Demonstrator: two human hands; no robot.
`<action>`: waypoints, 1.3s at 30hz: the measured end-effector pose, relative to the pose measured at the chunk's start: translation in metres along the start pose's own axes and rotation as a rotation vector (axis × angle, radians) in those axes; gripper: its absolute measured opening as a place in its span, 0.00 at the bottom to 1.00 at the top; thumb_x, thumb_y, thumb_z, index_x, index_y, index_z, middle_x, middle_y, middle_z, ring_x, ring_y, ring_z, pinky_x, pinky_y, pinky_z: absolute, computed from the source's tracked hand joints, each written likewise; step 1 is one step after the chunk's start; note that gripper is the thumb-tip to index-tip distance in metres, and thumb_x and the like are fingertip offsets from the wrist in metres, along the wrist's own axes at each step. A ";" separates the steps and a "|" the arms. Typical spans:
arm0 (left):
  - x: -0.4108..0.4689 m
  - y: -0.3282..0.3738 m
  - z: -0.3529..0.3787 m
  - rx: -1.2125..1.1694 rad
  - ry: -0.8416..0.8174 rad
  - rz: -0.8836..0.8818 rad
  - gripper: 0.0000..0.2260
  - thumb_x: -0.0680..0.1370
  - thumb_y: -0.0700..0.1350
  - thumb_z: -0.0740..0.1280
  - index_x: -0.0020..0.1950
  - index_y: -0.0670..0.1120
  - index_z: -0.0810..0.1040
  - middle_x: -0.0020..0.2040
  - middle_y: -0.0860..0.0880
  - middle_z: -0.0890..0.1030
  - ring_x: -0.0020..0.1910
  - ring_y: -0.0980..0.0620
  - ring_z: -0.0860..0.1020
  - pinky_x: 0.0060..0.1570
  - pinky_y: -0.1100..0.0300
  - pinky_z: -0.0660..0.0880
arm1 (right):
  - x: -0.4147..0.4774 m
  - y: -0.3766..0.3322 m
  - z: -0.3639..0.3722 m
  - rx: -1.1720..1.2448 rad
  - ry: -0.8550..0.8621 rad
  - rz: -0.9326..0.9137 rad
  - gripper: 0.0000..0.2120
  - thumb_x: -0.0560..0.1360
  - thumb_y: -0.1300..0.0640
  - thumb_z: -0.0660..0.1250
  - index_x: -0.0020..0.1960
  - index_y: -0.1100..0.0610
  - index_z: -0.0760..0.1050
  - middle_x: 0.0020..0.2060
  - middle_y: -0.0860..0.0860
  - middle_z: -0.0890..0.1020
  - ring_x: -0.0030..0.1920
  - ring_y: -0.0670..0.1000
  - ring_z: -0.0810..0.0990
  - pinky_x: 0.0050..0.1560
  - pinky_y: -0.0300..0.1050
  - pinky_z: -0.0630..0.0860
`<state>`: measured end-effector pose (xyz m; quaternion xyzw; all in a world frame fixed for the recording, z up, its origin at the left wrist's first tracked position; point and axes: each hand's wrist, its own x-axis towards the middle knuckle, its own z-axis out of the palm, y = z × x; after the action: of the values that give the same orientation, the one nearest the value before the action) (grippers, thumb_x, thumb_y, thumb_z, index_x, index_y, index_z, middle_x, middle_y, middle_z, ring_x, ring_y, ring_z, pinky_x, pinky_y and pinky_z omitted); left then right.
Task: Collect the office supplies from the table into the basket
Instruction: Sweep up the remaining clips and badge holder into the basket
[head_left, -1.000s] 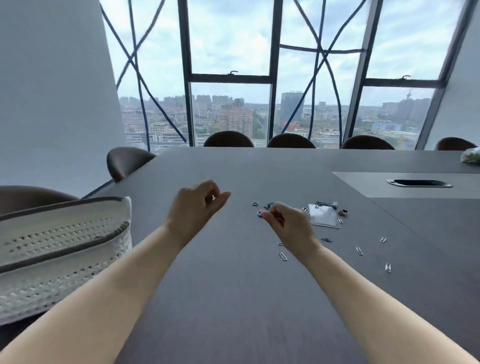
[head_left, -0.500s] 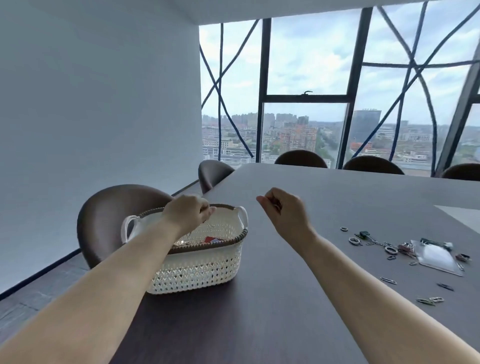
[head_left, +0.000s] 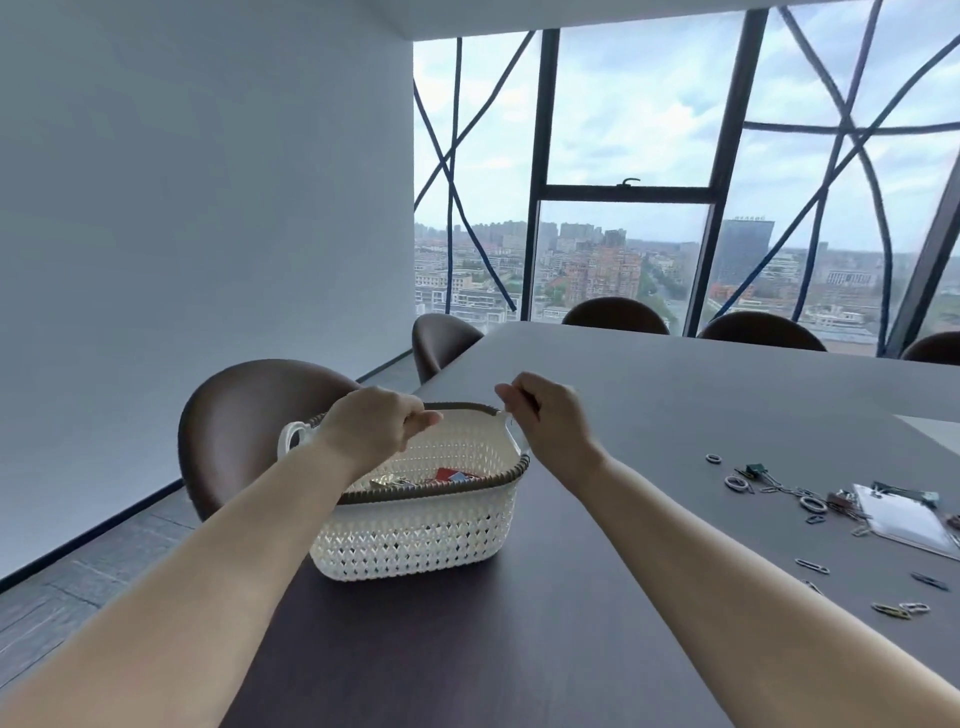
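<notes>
A white lattice-plastic basket (head_left: 415, 540) with a brown braided rim stands near the left edge of the dark grey desk (head_left: 675, 415). The left hand (head_left: 371, 434) hovers over its opening, the right hand (head_left: 548, 423) over its right handle. Each grip is curled, thumb against fingertips; whether either pinches anything cannot be told. Inside lie metal clips (head_left: 389, 482), one red piece (head_left: 447, 474) and one blue piece (head_left: 461, 477). Well apart to the right, on the desk: three white rings (head_left: 813, 504), one green binder clip (head_left: 753, 470), one clear badge sleeve (head_left: 898, 519) and scattered paper clips (head_left: 813, 566). Lettering on a distant tower (head_left: 743, 249) is too small to read.
</notes>
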<state>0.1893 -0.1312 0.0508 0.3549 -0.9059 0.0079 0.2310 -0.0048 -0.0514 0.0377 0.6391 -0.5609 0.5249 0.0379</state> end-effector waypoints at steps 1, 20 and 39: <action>-0.002 -0.001 -0.001 -0.006 0.000 -0.003 0.17 0.79 0.56 0.57 0.43 0.45 0.78 0.37 0.49 0.81 0.34 0.52 0.78 0.42 0.57 0.76 | 0.005 -0.004 0.007 0.001 -0.003 -0.007 0.17 0.76 0.55 0.64 0.34 0.66 0.71 0.26 0.59 0.75 0.27 0.57 0.72 0.30 0.44 0.68; -0.034 -0.028 -0.019 0.149 0.264 -0.055 0.09 0.78 0.49 0.61 0.46 0.47 0.79 0.43 0.51 0.82 0.40 0.50 0.79 0.35 0.62 0.67 | 0.022 -0.029 0.045 -0.251 -0.314 0.103 0.12 0.78 0.55 0.55 0.50 0.54 0.77 0.49 0.52 0.82 0.48 0.53 0.78 0.48 0.47 0.75; 0.060 0.252 0.153 -0.166 -0.168 0.341 0.23 0.78 0.55 0.60 0.70 0.48 0.64 0.70 0.49 0.66 0.70 0.50 0.63 0.66 0.55 0.65 | -0.152 0.147 -0.248 -0.773 -0.046 0.671 0.17 0.75 0.49 0.62 0.61 0.54 0.73 0.61 0.53 0.77 0.64 0.55 0.71 0.63 0.47 0.67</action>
<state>-0.0754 -0.0078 -0.0223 0.1756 -0.9664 -0.0576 0.1785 -0.2441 0.1558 -0.0396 0.3744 -0.8890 0.2483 0.0883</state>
